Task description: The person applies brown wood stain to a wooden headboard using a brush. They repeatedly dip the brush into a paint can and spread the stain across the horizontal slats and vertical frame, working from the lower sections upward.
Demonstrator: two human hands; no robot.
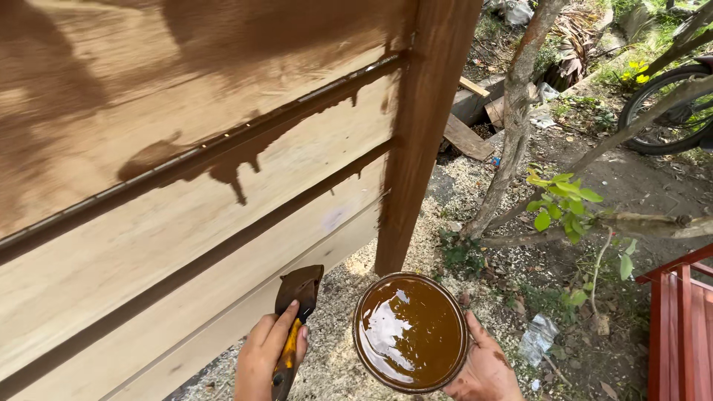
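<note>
Left hand (266, 355) gripping a stain-soaked paintbrush (295, 319), bristles up, just below the half-stained wooden panel (186, 208). Right hand (486, 367) cradles a round bowl of brown wood stain (410, 332) from beneath, beside the stained post (423, 141).

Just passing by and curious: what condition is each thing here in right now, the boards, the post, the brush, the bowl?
Wooden panel: stained brown on top, bare below, with drips.
Post: stained brown, upright.
Brush: wet with stain, gripped by the left hand.
Bowl: nearly full of brown stain, held by the right hand.
Red furniture: painted.
</note>
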